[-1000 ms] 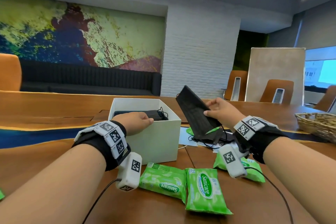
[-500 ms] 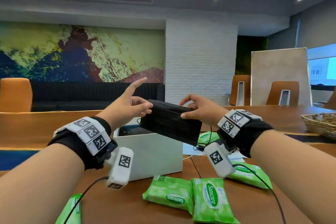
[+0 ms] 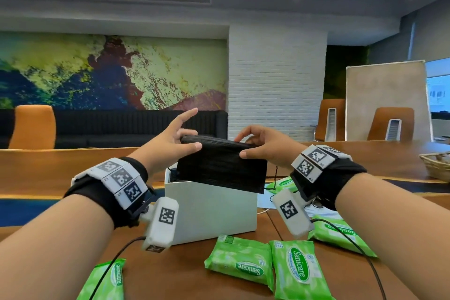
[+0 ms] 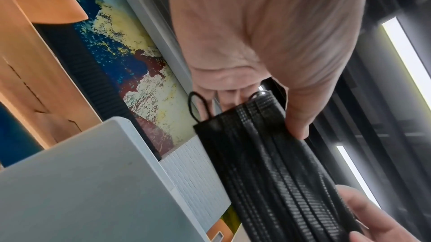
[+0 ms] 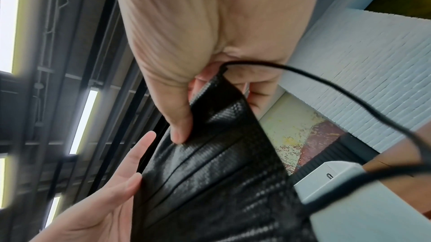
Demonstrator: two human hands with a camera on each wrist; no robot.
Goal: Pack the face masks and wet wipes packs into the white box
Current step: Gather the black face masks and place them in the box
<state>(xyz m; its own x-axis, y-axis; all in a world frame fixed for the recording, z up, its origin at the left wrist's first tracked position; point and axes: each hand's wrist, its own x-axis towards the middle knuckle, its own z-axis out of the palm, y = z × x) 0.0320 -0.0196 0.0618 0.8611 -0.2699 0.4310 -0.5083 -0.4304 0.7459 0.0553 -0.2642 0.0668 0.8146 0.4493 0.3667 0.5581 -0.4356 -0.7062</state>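
At the far left, a green wet wipes pack (image 3: 103, 281) lies on the wooden surface (image 3: 185, 275), partly cut off by the frame's lower edge. The left hand (image 3: 168, 143) pinches the left end of a black face mask (image 3: 220, 169): thumb on the near face, curled fingers (image 3: 188, 133) behind the top edge, index finger sticking out straight. The mask is pleated, with a woven-looking embossed texture, and a thin elastic loop (image 4: 198, 106) curls at its left end. It hangs upright, just above the open top of the white box (image 3: 211, 212), a smooth-walled rectangular carton; something dark lies inside, but it is too hidden to make out. The right hand (image 3: 265, 146) pinches the mask's right end in the same way, thumb in front and fingers arched over the top. Another ear loop (image 5: 349, 102) dangles from that end. In front of the box, two glossy green packs (image 3: 265, 268) lie side by side; more green packs (image 3: 341, 234) lie right of it. A wicker basket (image 3: 435, 164) stands at the far right.
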